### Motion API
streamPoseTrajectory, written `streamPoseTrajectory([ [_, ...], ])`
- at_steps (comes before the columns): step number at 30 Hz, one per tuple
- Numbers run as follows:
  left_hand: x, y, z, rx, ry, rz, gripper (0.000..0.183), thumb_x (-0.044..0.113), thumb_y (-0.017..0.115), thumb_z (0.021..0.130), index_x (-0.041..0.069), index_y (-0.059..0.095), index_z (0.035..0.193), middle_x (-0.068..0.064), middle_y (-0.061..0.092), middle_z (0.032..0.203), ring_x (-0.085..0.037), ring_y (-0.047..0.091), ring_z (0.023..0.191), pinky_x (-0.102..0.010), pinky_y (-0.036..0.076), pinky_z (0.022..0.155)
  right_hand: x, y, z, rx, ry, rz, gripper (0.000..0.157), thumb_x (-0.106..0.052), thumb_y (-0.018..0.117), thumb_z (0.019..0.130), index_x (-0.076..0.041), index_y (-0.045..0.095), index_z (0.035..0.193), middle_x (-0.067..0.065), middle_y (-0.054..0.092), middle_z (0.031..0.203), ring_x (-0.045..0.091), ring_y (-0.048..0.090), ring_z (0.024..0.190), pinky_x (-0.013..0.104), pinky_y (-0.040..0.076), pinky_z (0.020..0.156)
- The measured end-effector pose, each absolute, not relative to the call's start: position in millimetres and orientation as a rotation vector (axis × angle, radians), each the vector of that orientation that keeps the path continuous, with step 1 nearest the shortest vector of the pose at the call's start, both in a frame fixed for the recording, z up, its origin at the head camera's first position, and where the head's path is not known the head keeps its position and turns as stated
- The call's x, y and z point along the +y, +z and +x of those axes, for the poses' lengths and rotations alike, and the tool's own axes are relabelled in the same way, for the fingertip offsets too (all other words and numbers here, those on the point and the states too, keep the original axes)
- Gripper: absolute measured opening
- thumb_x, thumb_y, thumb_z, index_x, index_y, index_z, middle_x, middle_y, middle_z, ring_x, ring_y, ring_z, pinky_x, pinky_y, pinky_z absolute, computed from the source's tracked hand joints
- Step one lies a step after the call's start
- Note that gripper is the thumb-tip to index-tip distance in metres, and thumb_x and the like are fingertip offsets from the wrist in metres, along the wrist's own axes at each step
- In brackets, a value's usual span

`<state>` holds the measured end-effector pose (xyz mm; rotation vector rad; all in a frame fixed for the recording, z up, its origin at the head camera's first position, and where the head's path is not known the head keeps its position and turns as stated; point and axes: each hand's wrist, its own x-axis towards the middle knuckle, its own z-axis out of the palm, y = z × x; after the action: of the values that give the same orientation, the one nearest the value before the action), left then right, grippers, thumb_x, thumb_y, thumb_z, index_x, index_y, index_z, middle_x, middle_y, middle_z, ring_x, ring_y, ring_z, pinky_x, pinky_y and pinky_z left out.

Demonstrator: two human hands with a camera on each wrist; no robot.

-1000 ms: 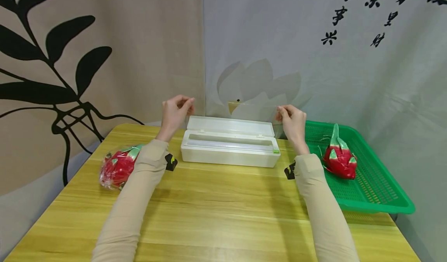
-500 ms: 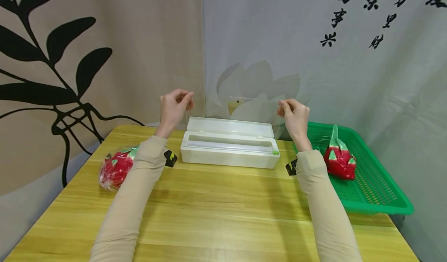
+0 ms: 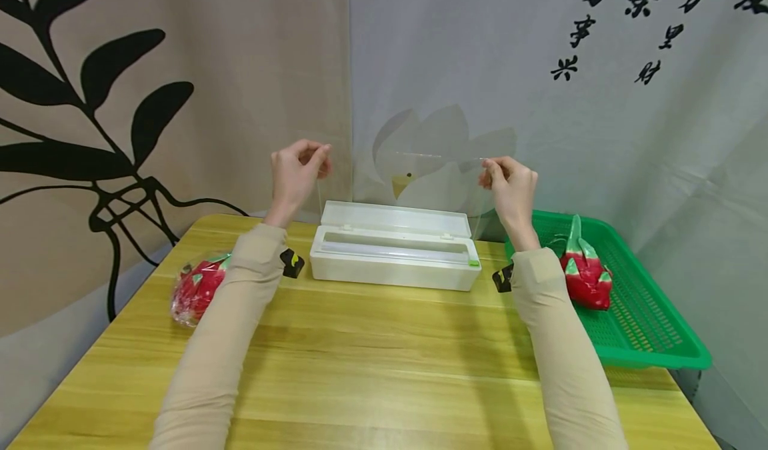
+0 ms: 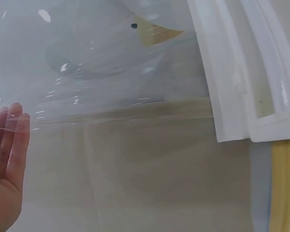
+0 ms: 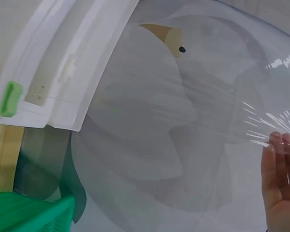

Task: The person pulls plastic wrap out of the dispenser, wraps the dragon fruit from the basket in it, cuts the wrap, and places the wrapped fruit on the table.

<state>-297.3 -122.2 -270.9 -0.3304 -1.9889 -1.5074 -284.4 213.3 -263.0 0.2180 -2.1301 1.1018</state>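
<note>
A sheet of clear cling film [image 4: 111, 82] is stretched upright between my two hands, above and behind the white film dispenser box [image 3: 396, 270]. My left hand [image 3: 297, 175] pinches the film's upper left corner between thumb and fingers. At the upper right corner my right hand [image 3: 511, 191] pinches it likewise, with creases fanning out from the fingertips in the right wrist view. Down toward the dispenser's open lid [image 3: 396, 218] run the film's side edges. The roll [image 3: 396, 251] shows through the slot, with a green slider [image 5: 10, 99] at its right end.
On the table [image 3: 372, 363], a dragon fruit wrapped in film [image 3: 197, 293] lies at the left, partly behind my left sleeve. A green basket [image 3: 666, 313] at the right holds another dragon fruit [image 3: 587, 282]. A printed curtain [image 3: 432, 50] hangs behind the table.
Both hands have risen and spread slightly apart, drawing the film's top edge higher above the dispenser. The dispenser, basket and both fruits have stayed in place.
</note>
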Motion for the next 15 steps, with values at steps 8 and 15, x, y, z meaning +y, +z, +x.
streamPoseTrajectory([
  [8, -122.7, -260.2, -297.0, -1.970, -1.519, -0.333, 0.029, 0.022, 0.065, 0.090, -0.006, 0.069, 0.092, -0.015, 0.070, 0.076, 0.000, 0.060, 0.057, -0.013, 0.053, 0.058, 212.9, -253.3, -284.1, -2.092, 1.124, 0.227, 0.027, -0.019, 0.055, 0.095, 0.003, 0.071, 0.095, 0.023, 0.067, 0.078, -0.003, 0.055, 0.056, 0.010, 0.051, 0.062],
  [15, -121.6, -253.3, -297.0, -1.954, -1.505, -0.348, 0.028, 0.022, 0.065, 0.090, -0.006, 0.069, 0.093, -0.002, 0.067, 0.071, -0.001, 0.060, 0.058, -0.013, 0.054, 0.059, 213.7, -244.4, -282.8, -2.077, 1.136, 0.224, 0.029, -0.022, 0.055, 0.095, 0.002, 0.071, 0.095, 0.018, 0.066, 0.076, -0.002, 0.057, 0.058, 0.010, 0.052, 0.064],
])
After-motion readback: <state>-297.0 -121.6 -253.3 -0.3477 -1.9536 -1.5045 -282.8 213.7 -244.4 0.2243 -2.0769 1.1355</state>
